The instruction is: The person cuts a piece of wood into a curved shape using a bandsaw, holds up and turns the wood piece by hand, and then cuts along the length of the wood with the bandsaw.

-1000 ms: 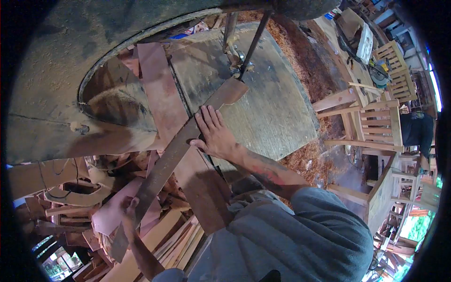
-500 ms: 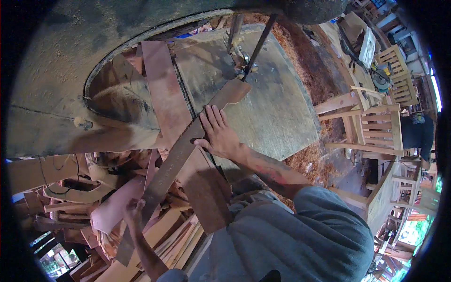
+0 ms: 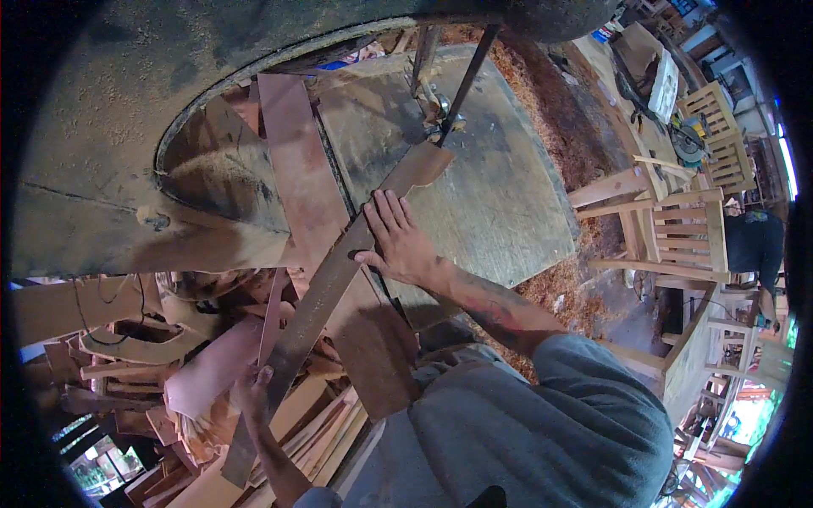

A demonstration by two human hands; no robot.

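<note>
A long brown wooden board (image 3: 318,292) lies slantwise across the bandsaw table (image 3: 495,212). Its far end has a notched, curved edge and sits at the foot of the narrow saw blade (image 3: 471,80). My right hand (image 3: 405,245) rests flat on the board's upper half, fingers stretched out and thumb apart. Lower left, the fingers of my left hand (image 3: 251,394) are closed on the board's edge, thumb on top. Beyond my left hand the board's near end hangs past the table, over scrap wood. Under the board runs a reddish wooden strip (image 3: 296,161).
The saw's large dusty body (image 3: 93,161) fills the upper left. Offcuts (image 3: 203,372) are piled below it. Sawdust (image 3: 542,127) covers the floor on the right, near wooden chair frames (image 3: 677,233) and a circular saw (image 3: 688,140). A person (image 3: 754,245) bends at far right.
The board's near end has swung slightly right, and my left hand has shifted a little right and down with it. My right hand has barely moved. The person at far right has come further into view.
</note>
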